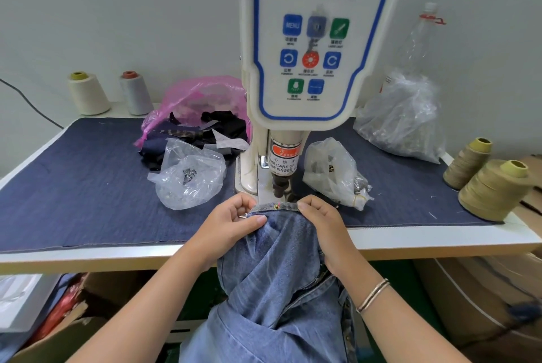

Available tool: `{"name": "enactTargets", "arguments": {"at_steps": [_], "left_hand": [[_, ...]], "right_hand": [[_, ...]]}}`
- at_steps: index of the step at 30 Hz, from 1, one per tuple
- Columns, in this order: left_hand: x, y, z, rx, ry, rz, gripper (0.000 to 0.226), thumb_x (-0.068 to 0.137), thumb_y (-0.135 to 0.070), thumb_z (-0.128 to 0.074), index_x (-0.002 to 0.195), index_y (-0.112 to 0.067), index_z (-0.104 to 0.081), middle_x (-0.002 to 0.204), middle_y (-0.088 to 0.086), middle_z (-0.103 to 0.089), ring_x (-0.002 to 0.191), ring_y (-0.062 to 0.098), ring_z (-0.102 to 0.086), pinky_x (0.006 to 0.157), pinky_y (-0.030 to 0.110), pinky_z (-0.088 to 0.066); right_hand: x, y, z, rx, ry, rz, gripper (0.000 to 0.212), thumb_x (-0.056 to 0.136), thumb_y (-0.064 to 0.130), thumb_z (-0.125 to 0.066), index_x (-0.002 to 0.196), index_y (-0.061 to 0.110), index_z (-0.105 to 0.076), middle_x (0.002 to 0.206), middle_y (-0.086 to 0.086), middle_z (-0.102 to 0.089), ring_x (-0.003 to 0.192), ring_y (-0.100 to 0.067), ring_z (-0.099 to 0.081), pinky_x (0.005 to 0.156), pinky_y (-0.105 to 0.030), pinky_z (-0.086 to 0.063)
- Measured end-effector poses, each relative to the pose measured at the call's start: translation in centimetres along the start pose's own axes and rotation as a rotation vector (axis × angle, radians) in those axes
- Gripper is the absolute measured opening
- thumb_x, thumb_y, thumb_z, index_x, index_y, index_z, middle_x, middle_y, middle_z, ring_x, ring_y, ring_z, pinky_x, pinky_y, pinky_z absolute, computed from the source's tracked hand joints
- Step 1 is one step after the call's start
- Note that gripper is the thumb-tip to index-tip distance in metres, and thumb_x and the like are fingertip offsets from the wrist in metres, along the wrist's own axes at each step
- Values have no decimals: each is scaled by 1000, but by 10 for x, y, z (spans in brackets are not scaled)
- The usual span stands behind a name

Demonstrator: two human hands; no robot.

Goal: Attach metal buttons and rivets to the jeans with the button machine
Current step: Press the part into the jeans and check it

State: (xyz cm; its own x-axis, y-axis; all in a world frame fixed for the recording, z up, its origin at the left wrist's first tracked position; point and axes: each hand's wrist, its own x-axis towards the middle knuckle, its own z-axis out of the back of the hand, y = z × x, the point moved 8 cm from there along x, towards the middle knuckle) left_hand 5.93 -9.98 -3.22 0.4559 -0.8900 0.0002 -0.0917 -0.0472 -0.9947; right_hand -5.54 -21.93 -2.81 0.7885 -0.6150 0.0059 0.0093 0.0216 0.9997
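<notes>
- Jeans [272, 289] are lying nearest the camera, running up from the lower edge over the front of the desk [440, 238], with the waistband edge sitting under the head of the button machine [305, 39].
- Both hands are gripping the jeans at the waistband, one on each side of the machine's punch.
- Left hand [234, 221] is pinching the denim with curled fingers and the thumb lying across the fabric; a small bit of metal is showing at its fingertips, too small to identify.
- Right hand [319, 216] is pinching the other end of the waistband with curled fingers; a bracelet [372, 295] is sitting on that wrist.
- One small round metal piece [276, 207] is showing on the waistband between the two hands, directly below the punch.
- Button machine is standing upright at the middle of the desk, showing a dark number display, coloured buttons and a red warning label on its lower column.
- Dark blue denim cloth [88, 186] is covering the desk top.
- Clear plastic bag [187, 177] holding small metal parts is lying just left of the machine; a second clear bag [334, 174] is lying just right of it.
- Pink bag [202, 98] with dark fabric scraps is sitting behind the left bag.
- Larger clear bag [404, 119] is resting at the back right, with an empty plastic bottle [419, 36] behind it.
- Two thread cones [88, 92] are standing at the back left; two tan cones [492, 189] are standing at the right edge.
</notes>
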Motion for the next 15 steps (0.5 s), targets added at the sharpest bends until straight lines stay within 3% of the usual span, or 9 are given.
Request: {"name": "enactTargets", "arguments": {"at_steps": [4,6,8,10,13,15], "left_hand": [[-12,-7,-5,44,-6,-34,20,77,-16,-78,84,-19,-60,88,-1,-67,80,18,-60,77,28,-52],[-18,-17,-14,59,22,-64,16,75,-21,-76,78,-26,-62,84,-5,-65,77,15,-59,74,25,-51],[-23,-27,-28,71,84,-91,17,72,-27,-78,77,-28,-62,82,-7,-64,73,15,-56,69,22,-49],[-27,-33,-38,75,128,-110,18,70,-30,-78,80,-28,-63,85,-6,-63,75,18,-53,70,24,-46],[-32,-33,-35,32,149,-82,23,74,-34,-72,94,-26,-62,96,0,-62,85,19,-55,81,29,-46],[-38,-30,-28,79,195,-19,32,76,-44,-65,103,-29,-61,94,-4,-63,86,11,-58,83,23,-45]], "right_hand": [[-14,9,-2,-91,106,113,22,86,36,-52,72,19,-53,72,-4,-44,72,-17,-41,71,-31,-35],[-24,19,-6,-218,191,189,24,84,43,-55,80,19,-57,71,3,-50,69,-12,-45,68,-24,-38],[-32,27,-12,-409,256,240,28,80,46,-63,89,19,-64,75,6,-60,71,-11,-55,68,-25,-43],[-37,37,-14,-541,275,302,28,83,44,-66,80,16,-65,70,3,-57,64,-11,-52,61,-27,-39],[-47,64,-13,-531,254,472,23,87,35,-61,66,28,-54,66,13,-45,60,0,-41,60,-16,-29],[-54,80,-11,-424,249,567,7,86,28,-58,82,29,-64,72,19,-47,66,3,-44,65,-12,-33]]}}
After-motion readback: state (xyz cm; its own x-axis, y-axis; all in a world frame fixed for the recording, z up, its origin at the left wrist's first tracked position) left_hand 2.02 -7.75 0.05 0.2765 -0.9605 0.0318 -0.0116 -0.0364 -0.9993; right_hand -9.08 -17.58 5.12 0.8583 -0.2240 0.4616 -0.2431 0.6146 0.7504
